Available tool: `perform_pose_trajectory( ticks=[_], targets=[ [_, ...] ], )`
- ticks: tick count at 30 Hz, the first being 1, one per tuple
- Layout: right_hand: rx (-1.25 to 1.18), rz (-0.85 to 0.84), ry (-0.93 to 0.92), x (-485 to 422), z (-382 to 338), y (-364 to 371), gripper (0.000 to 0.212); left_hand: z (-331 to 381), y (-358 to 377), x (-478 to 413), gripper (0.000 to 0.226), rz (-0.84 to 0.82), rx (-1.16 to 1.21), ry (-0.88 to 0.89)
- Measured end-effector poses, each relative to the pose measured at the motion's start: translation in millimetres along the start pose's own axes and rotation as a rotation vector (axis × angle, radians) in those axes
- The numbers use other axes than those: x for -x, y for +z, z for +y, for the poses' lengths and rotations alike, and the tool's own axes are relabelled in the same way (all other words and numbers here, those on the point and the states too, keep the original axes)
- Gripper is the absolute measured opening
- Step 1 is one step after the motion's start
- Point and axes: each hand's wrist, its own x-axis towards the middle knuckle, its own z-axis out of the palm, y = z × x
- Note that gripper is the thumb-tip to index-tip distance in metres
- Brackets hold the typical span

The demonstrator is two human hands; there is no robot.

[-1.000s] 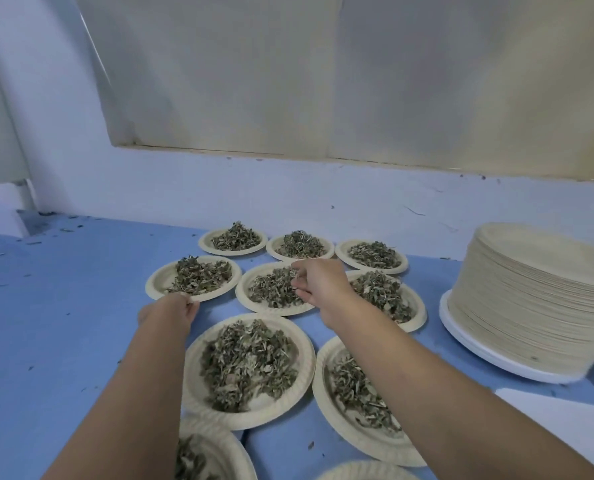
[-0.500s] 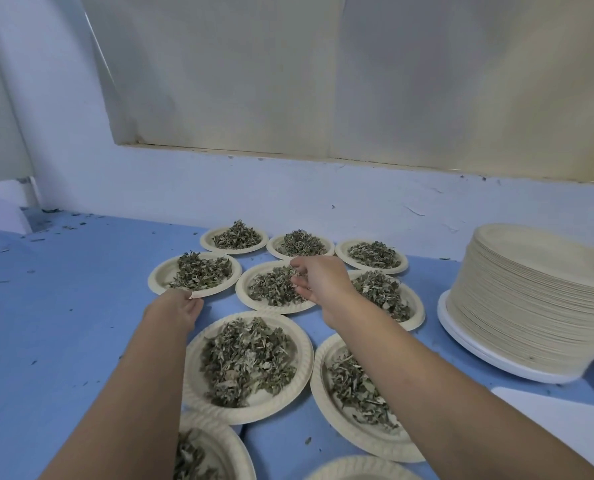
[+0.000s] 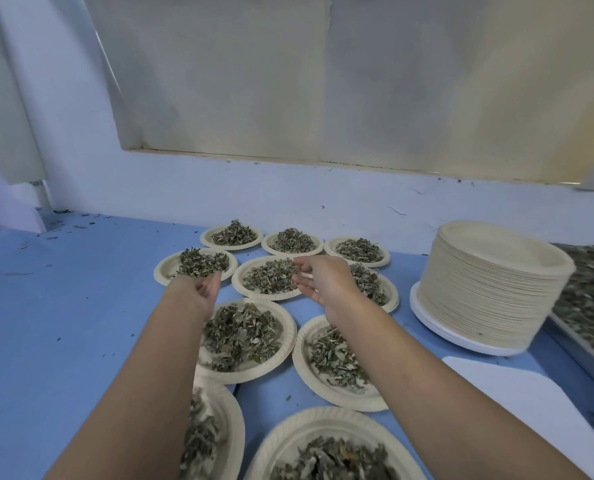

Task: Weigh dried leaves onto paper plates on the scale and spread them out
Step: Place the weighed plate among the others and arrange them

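Left hand (image 3: 198, 291): reaching forward at 6 o'clock of the left plate (image 3: 162, 271), palm facing inward, grip hanging slack, holding nothing.
Right hand (image 3: 323, 284): hovering at 3 o'clock of the middle plate (image 3: 240, 289), grip loosely spread, holding nothing.
Dried leaves (image 3: 271, 278): lying heaped on the middle plate.

A blue tabletop (image 3: 63, 323) runs back to a pale, bluish-white wall (image 3: 219, 195) with scratches and chipped paint. Above the wall a beige sheet (image 3: 323, 81) covers the upper area, its lower edge frayed and speckled. A pale hanging cloth (image 3: 8, 98) fills the left corner, with dark crumbs (image 3: 62, 212) scattered on the tabletop below it.
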Motion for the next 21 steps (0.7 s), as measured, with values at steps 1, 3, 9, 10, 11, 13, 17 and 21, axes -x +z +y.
perform_pose_trajectory(
  ticks=[1,3,9,10,11,13,17,21],
  targets=[
    [-0.012,-0.013,0.001,7,-1,-4,0.026,-5,5,9,0.026,-0.021,-0.009,-0.004],
    [-0.025,-0.040,-0.018,19,-3,-15,0.028,-22,13,28,0.019,-0.101,-0.026,-0.002],
    [0.192,0.012,-0.365,50,-12,-67,0.017,-96,47,95,0.028,-0.309,-0.328,0.029],
    [0.242,0.039,-0.433,54,-15,-80,0.013,-110,51,105,0.027,-0.344,-0.351,0.037],
    [0.278,0.063,-0.501,58,-18,-92,0.011,-122,55,115,0.027,-0.379,-0.360,0.049],
    [0.381,0.147,-0.658,65,-28,-121,0.010,-146,62,132,0.027,-0.428,-0.368,0.073],
    [0.821,0.403,-0.824,68,-48,-181,0.020,-183,68,162,0.029,-0.483,-0.357,0.082],
    [1.057,0.415,-0.606,59,-56,-230,0.033,-208,61,168,0.032,-0.492,-0.376,0.057]
  ],
)
